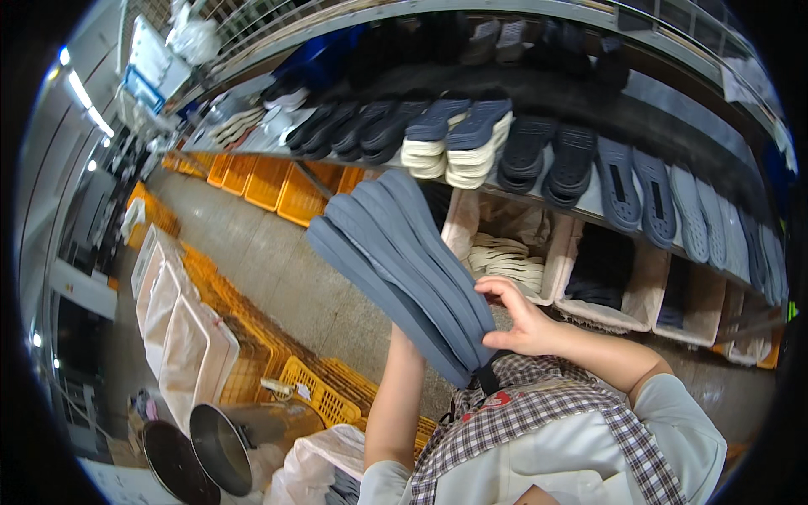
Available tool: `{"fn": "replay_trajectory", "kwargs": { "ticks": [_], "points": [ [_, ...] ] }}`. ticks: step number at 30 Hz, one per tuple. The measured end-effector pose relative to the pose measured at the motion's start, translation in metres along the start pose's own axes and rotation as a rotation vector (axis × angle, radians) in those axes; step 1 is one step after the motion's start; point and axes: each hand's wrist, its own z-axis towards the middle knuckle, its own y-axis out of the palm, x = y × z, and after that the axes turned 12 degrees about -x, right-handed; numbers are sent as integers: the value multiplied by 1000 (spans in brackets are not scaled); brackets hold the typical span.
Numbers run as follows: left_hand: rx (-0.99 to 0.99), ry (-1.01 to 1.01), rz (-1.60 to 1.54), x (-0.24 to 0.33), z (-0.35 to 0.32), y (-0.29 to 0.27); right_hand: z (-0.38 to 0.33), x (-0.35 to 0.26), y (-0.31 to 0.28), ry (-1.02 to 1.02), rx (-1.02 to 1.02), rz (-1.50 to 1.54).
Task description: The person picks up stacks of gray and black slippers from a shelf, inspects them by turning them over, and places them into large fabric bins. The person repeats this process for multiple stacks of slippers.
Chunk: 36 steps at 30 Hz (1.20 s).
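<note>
A fanned stack of blue-grey shoe soles [400, 261] is held up in front of me, slanting from upper left to lower right. My left hand [405, 345] carries it from beneath; the soles cover most of that hand and its fingers. At the near right end, my right hand [526, 324] grips the edges of the soles with bent fingers and thumb. Beyond the stack, navy-and-cream soles [461, 139] stand piled on the shelf [497, 195], next to black clog-like shoes [571, 168].
Under the shelf are cloth-lined bins, one with cream strips [509, 257]. More grey soles [619, 181] line the shelf's right side. Orange crates [268, 181] sit below its left end. To my left stand yellow baskets [316, 391], a white-lined crate [202, 353] and a metal drum [223, 446].
</note>
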Motion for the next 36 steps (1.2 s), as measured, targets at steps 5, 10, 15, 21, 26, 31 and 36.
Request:
{"fn": "replay_trajectory", "kwargs": {
  "ticks": [5, 10, 15, 21, 26, 31, 36],
  "points": [
    [53, -44, -122, 5, -13, 22, 14, -6, 7, 81, 30, 281],
    [90, -111, -240, 13, -14, 37, 26, -3, 7, 137, -8, 338],
    [0, 10, -58, 9, -12, 28, 30, -4, 6, 187, -46, 251],
    [61, 24, -34, 0, -3, 7, 34, 0, 6, 266, -49, 194],
    [76, 96, -83, 2, 0, 3, 31, 12, 9, 252, -97, 311],
    [69, 36, 273, 6, -15, 15, 26, 29, 8, 180, -82, 152],
    [298, -135, 13, -2, -35, 43, 42, 43, -13, -99, 79, -285]
  ]
}}
